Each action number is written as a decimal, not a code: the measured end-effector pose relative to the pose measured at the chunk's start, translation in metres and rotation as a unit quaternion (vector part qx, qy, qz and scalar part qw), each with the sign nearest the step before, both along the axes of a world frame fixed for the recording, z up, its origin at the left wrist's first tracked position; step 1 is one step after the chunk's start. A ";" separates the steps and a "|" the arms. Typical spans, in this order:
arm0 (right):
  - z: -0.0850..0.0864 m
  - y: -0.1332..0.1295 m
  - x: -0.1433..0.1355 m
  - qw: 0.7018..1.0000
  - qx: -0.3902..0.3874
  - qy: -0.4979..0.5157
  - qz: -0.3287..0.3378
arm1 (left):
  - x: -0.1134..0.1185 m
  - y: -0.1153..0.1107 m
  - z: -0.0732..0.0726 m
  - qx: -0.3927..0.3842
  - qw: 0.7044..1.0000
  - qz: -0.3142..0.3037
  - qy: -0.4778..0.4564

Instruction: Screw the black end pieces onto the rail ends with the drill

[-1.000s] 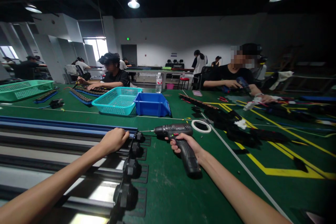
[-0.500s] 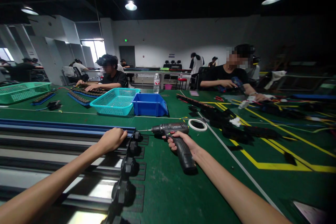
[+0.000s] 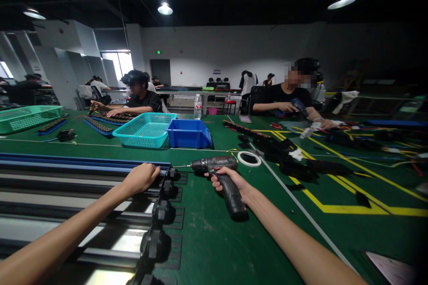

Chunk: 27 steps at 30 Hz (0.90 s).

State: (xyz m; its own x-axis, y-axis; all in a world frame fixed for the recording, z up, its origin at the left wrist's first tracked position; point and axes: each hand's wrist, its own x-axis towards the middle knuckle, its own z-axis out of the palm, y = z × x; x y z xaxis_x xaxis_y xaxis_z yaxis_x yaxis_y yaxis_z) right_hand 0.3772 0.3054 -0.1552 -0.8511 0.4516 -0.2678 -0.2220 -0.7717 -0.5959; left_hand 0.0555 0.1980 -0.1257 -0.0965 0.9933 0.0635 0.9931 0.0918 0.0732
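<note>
My right hand is wrapped round the grip of a dark cordless drill, a finger near its trigger. The drill's long bit points left and meets the end of a long blue rail. My left hand is curled over that rail close to its right end; its fingertips are partly hidden. The rail is the farthest of several parallel dark rails with pale panels between them. Black knobbed end pieces line their right ends.
Behind the rails stand a turquoise basket and a blue bin. A white tape ring lies right of the drill. Dark strips and wires spread farther right. Two co-workers sit across the table, one holding a blue drill.
The whole view has shifted slightly, with things sitting a little farther left. Both hands and the drill keep the same position against the rail.
</note>
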 end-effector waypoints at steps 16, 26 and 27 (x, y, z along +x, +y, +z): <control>-0.006 0.004 0.001 1.000 0.021 0.007 0.014 | -0.005 0.004 -0.005 0.001 1.000 -0.013 0.006; -0.007 0.004 0.002 1.000 0.019 0.003 0.013 | -0.008 0.007 -0.010 0.011 0.999 -0.033 0.010; -0.007 0.004 0.002 1.000 0.020 0.003 0.013 | -0.008 0.007 -0.010 0.011 0.999 -0.035 0.009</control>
State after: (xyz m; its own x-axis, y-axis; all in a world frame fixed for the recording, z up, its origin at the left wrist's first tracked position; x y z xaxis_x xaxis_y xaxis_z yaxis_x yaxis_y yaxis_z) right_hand 0.3790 0.3093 -0.1625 -0.8648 0.4389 -0.2440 -0.2059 -0.7530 -0.6249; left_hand 0.0476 0.2047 -0.1356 -0.0263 0.9960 0.0858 0.9982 0.0215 0.0564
